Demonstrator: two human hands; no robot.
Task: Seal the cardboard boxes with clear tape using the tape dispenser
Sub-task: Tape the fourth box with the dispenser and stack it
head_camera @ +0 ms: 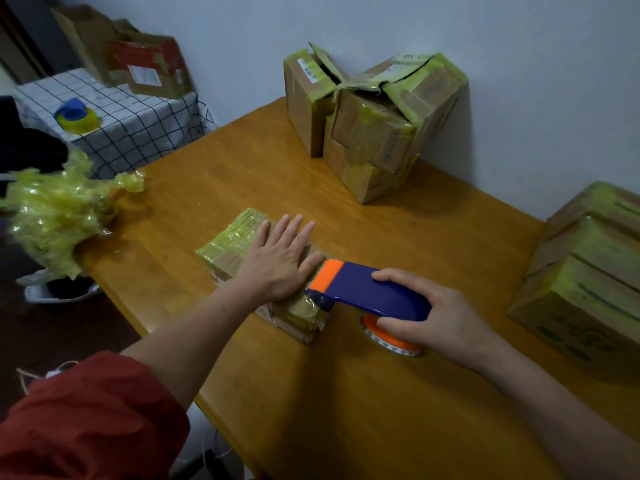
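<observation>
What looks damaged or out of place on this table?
The boxes stacked by the wall have torn, ragged top flaps gaping open. A crumpled wad of yellowish tape sits at the table's left edge. The flat box under the left hand and tape dispenser shows no such tears.

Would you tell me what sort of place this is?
Probably a room at home used for packing parcels: a wooden table against a plain wall, taped cardboard boxes stacked on it, and a checked tablecloth nearby.
</observation>
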